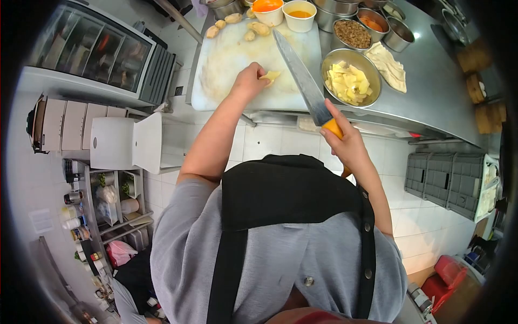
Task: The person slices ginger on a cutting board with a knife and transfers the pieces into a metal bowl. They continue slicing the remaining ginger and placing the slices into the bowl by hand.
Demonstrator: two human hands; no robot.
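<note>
My left hand (248, 82) pinches a piece of ginger (272, 76), pale yellow, over the white cutting board (216, 75). In my right hand (349, 143) is a large kitchen knife (300, 73) by its yellow handle; the blade slants up and left across the board's right part. Several unsliced knobs of ginger (259, 28) lie along the board's far edge. To the right of the blade stands a metal bowl (376, 92) of pale yellow slices (347, 82), which look like ginger.
Two white tubs (300, 24) with orange contents stand at the back. Metal pots (399, 35) and a container of brown crumbly food (352, 33) crowd the steel counter (431, 86). A cream cloth (388, 66) lies beside the bowl. Grey crates (445, 181) stand at right, a white chair (145, 141) at left.
</note>
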